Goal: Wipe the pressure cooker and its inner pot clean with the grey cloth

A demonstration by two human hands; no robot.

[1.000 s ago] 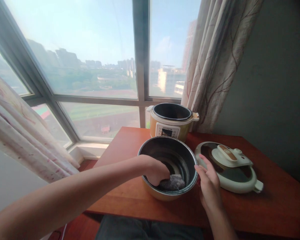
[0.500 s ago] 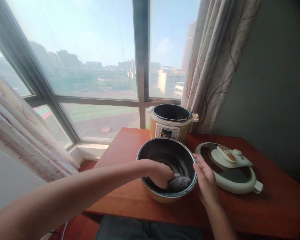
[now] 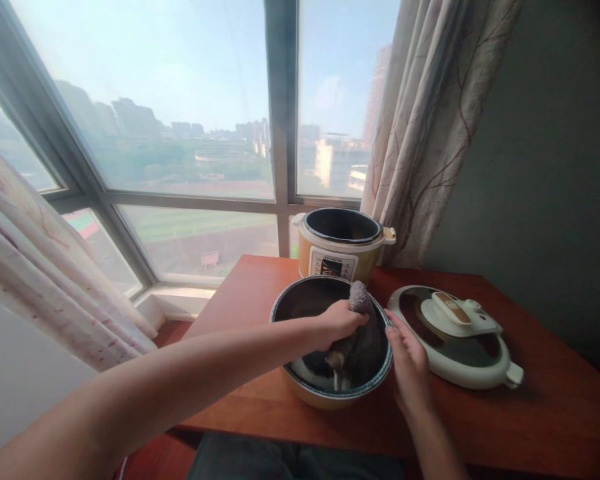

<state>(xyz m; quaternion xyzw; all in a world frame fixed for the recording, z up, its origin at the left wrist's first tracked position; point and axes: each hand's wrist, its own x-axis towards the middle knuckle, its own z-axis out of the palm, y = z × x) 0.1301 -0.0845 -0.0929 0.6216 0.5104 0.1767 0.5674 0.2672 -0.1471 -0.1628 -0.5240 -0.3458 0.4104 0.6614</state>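
A round inner pot [image 3: 300, 308] with a dark lining and a yellow outside stands on the red-brown table [image 3: 555, 413]. My left hand [image 3: 341, 322] is above the pot, closed on a grey cloth [image 3: 361, 333] that hangs down into it. My right hand [image 3: 408, 365] rests against the pot's right rim, fingers together and pressing on the wall. Behind the pot sits the yellow cooker body [image 3: 341, 252], lidless, with a control panel on its front.
The cooker's white lid [image 3: 455, 333] lies flat on the table to the right of the pot. A large window is behind the table, with patterned curtains [image 3: 420, 133] at both sides. A grey wall closes the right side.
My left hand has lifted the grey cloth from the bottom of the pot up to its rim. My right hand stayed on the pot's right side.
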